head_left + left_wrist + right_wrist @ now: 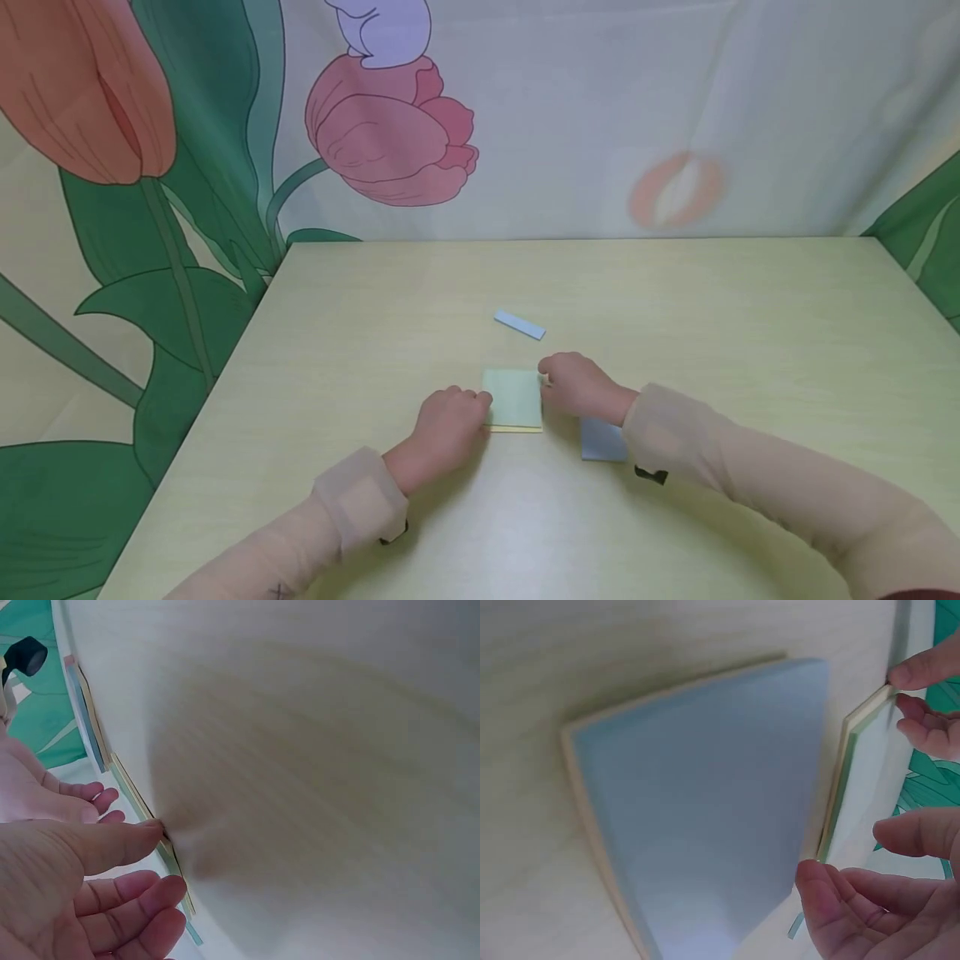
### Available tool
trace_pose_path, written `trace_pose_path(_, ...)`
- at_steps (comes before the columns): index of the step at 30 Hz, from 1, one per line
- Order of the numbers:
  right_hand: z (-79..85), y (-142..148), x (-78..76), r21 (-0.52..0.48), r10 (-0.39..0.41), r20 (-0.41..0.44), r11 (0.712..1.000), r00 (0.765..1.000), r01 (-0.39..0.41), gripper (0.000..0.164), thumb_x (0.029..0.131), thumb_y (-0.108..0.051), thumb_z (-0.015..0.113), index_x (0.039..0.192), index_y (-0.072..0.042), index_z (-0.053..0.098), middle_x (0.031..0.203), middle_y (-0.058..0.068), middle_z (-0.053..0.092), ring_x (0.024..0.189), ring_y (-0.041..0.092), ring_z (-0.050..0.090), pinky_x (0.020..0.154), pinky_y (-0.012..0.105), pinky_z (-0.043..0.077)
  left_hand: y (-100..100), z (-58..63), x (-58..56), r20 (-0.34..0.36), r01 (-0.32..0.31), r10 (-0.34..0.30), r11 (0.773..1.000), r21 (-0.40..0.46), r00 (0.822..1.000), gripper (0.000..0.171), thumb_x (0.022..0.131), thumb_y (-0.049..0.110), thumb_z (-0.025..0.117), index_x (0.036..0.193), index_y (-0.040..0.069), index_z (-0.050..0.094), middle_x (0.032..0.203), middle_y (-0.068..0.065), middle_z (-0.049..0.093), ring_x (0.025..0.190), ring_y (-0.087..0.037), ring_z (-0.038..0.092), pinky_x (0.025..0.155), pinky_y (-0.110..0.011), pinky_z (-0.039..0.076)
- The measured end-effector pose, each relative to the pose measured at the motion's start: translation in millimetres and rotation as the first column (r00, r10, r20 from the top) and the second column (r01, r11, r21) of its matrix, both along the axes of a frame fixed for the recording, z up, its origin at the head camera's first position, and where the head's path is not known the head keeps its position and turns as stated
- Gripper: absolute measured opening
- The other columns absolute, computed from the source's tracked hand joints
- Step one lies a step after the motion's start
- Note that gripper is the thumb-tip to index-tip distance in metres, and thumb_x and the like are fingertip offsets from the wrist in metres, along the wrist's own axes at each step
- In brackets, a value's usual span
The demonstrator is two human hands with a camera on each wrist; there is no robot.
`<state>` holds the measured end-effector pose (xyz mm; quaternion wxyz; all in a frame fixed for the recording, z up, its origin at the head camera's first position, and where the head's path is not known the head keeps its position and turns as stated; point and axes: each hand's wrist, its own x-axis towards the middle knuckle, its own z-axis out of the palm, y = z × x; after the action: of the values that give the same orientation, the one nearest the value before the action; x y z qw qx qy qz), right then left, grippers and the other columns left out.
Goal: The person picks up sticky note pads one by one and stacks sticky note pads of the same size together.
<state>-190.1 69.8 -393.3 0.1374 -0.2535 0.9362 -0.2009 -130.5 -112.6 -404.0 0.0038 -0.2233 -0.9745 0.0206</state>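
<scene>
A flat pale-green square (512,398) lies over a thin yellowish layer (515,430) that shows along its front edge. At its left edge my left hand (448,423) pinches the stack near a front corner, thumb and bent fingers close together. My right hand (581,385) touches the opposite edge with relaxed fingertips; in the right wrist view a gap separates its thumb from the fingers. A blue-grey square (705,802) with a tan lower layer lies flat below my right wrist, partly hidden in the head view by the forearm.
A narrow light-blue strip (519,325) lies slanted on the pale wooden table (360,317), behind the green square. Behind the table hangs a cloth (570,108) printed with tulips and leaves.
</scene>
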Motion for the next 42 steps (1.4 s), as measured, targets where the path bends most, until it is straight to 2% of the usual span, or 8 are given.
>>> trace_pose_path(4,-0.8,-5,-3.2,0.07,0.003,-0.02,0.998,1.0,-0.002,0.022,0.08,-0.005,0.05,0.061,-0.008,0.041,0.055,-0.002,0.029,0.051,0.012,0.031,0.047,0.02,0.026,2,-1.5,-1.6,0.016,0.01,-0.009,1.0,-0.027,1.0,0.015,0.076,0.02,0.066,0.078,0.009,0.057,0.063,-0.003,0.056,0.054,-0.016,0.044,0.046,-0.023,0.034)
trace_pose_path(10,-2.5,-11,-9.4,0.127,-0.01,0.001,0.992,1.0,0.009,0.017,0.082,-0.009,0.053,0.066,-0.006,0.048,0.057,-0.001,0.033,0.055,0.014,0.035,0.049,0.021,0.028,3,-2.9,-2.3,0.023,0.02,-0.02,1.0,-0.021,1.0,0.012,0.077,0.018,0.065,0.078,0.009,0.057,0.065,-0.004,0.056,0.054,-0.016,0.044,0.046,-0.023,0.035)
trace_pose_path(18,-9.9,-13,-13.5,0.103,0.021,-0.002,0.994,1.0,-0.02,0.021,0.08,-0.008,0.053,0.061,-0.009,0.043,0.057,-0.001,0.031,0.056,0.014,0.033,0.049,0.022,0.027,4,-3.3,-2.0,0.041,0.024,-0.025,1.0,0.006,0.999,0.003,0.078,0.007,0.06,0.076,0.007,0.058,0.065,-0.005,0.055,0.056,-0.016,0.044,0.047,-0.024,0.037)
trace_pose_path(25,-9.1,-14,-15.4,0.078,0.013,0.017,0.997,1.0,-0.014,0.018,0.078,-0.006,0.053,0.062,-0.008,0.046,0.057,-0.001,0.034,0.055,0.013,0.034,0.05,0.021,0.027,5,-4.2,-1.1,0.055,0.018,-0.019,1.0,0.018,0.998,0.003,0.08,0.006,0.058,0.077,0.007,0.058,0.066,-0.005,0.056,0.057,-0.015,0.045,0.048,-0.023,0.039)
trace_pose_path(32,-7.0,-15,-14.9,0.065,-0.002,0.047,0.998,0.999,-0.001,0.007,0.079,-0.007,0.053,0.075,-0.004,0.057,0.06,0.0,0.04,0.057,0.013,0.036,0.052,0.022,0.029,6,-6.0,-0.1,0.056,0.006,-0.008,0.999,0.033,0.998,0.005,0.079,0.003,0.057,0.076,0.007,0.056,0.066,-0.005,0.056,0.058,-0.016,0.046,0.047,-0.025,0.04)
trace_pose_path(42,-5.8,-13,-12.9,0.043,-0.024,0.067,0.999,0.997,0.021,0.012,0.08,-0.009,0.053,0.083,-0.002,0.062,0.069,0.003,0.051,0.059,0.013,0.041,0.052,0.021,0.032,7,-4.8,1.3,0.046,0.0,-0.002,0.999,0.037,0.999,0.009,0.078,-0.001,0.056,0.073,0.007,0.056,0.063,-0.005,0.055,0.057,-0.016,0.046,0.045,-0.025,0.04)
